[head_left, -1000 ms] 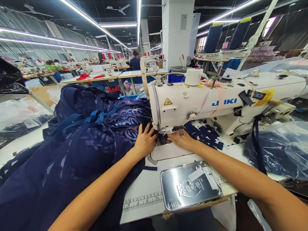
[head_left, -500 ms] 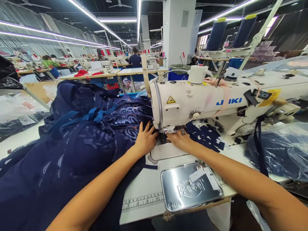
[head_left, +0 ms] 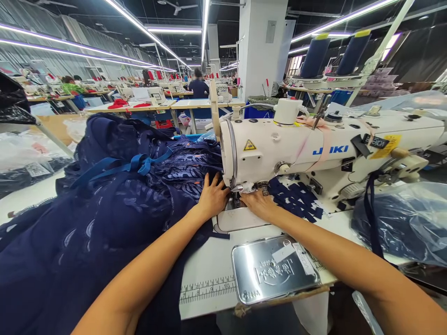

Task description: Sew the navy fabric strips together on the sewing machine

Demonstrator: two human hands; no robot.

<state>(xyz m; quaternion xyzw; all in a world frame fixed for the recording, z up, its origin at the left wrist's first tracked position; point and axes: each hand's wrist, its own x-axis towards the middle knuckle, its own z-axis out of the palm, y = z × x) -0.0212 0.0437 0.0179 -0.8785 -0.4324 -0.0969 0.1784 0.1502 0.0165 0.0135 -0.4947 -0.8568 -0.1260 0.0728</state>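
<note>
My left hand [head_left: 213, 199] lies with its fingers spread on the navy lace fabric [head_left: 181, 170], just left of the presser foot [head_left: 236, 200] of a white sewing machine [head_left: 265, 149]. On the other side of the foot is my right hand [head_left: 259, 204], its fingers pressed together below the machine head. Whatever those fingertips hold is hidden by the hand and the machine. A large heap of navy garments [head_left: 115, 209] spreads left from the needle area, with a blue strap [head_left: 141, 164] tied in a bow across it.
A shiny metal tin lid [head_left: 275, 270] lies on the table's front edge, over a printed ruler [head_left: 209, 291]. Navy fabric scraps [head_left: 296, 197] are scattered behind my right hand. A clear plastic bag of navy goods [head_left: 405, 223] sits at right. Thread cones [head_left: 314, 58] stand above the machine.
The view has shifted slightly. Both hands stay beside the presser foot, with only small movement; the fabric looks nearly the same.
</note>
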